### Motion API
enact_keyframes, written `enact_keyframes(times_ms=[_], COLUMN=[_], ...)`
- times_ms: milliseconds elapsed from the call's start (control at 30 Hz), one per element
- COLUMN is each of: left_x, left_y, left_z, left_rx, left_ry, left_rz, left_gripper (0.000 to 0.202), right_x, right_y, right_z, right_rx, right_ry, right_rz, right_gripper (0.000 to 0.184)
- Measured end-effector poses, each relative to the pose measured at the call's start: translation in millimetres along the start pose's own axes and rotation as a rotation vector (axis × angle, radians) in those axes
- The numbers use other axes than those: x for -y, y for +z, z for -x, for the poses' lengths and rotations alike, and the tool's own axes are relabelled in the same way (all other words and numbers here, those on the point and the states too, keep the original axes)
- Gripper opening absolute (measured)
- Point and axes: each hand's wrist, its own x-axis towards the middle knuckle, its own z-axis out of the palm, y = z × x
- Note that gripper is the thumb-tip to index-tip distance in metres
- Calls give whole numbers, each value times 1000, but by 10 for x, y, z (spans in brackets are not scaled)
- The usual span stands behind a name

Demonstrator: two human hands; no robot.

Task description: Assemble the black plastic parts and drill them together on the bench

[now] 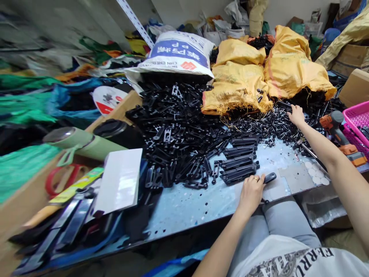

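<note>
My left hand (251, 191) rests on the pale blue table (187, 204) near its front edge, fingers closed around a long black plastic piece (269, 177). Just beyond it lies a neat stack of similar black pieces (239, 161). My right hand (296, 114) reaches far out to the right into a scatter of small black parts and pins (271, 125), fingers curled down on them; what they grip, if anything, is hidden. A big heap of black plastic parts (175, 127) fills the table's middle.
A white printed sack (178, 54) and yellow woven sacks (288, 65) lie at the back. An orange cordless drill (337, 130) and a pink basket (359, 119) sit at the right. A green tube (86, 144), a white card (121, 181) and red tape (62, 179) are on the left.
</note>
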Motion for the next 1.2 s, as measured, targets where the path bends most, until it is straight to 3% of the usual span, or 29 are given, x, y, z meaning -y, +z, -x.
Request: enact_keyframes(times_ms=[233,333,433,533,633,733,800,900,1000,1200], left_x=[154,190,188,156,81,-46,-152,-279,-270,-87], left_y=[100,111,78,39,6,-14,-12,-6,-9,44], left_z=[206,222,225,183,47,-128,-197,-197,-171,-276], left_rx=[58,90,76,-8,-154,-201,-160,-160,-167,157], left_ry=[-40,-55,-49,-60,-200,-400,-466,-367,-159,10], left_rz=[81,83,112,245,605,1062,1206,1108,819,293], left_gripper=[36,35,33,35,45,51,53,46,40,33], right_x=[-11,-40,-115,-156,-84,70,159,181,81,53], right_y=[101,35,-143,-352,-507,-592,-634,-702,-753,-653], right_z=[-397,-415,-256,240,1100,2040,2508,2827,2812,2735], right_rx=[195,266,257,149,88,279,408,626,726,720], right_ry=[171,239,272,206,-162,-596,-669,-639,-690,-840], right_rz=[57,66,92,109,-4,-104,-186,-372,-387,21], right_gripper=[63,56,52,49,42,38,40,44,40,38])
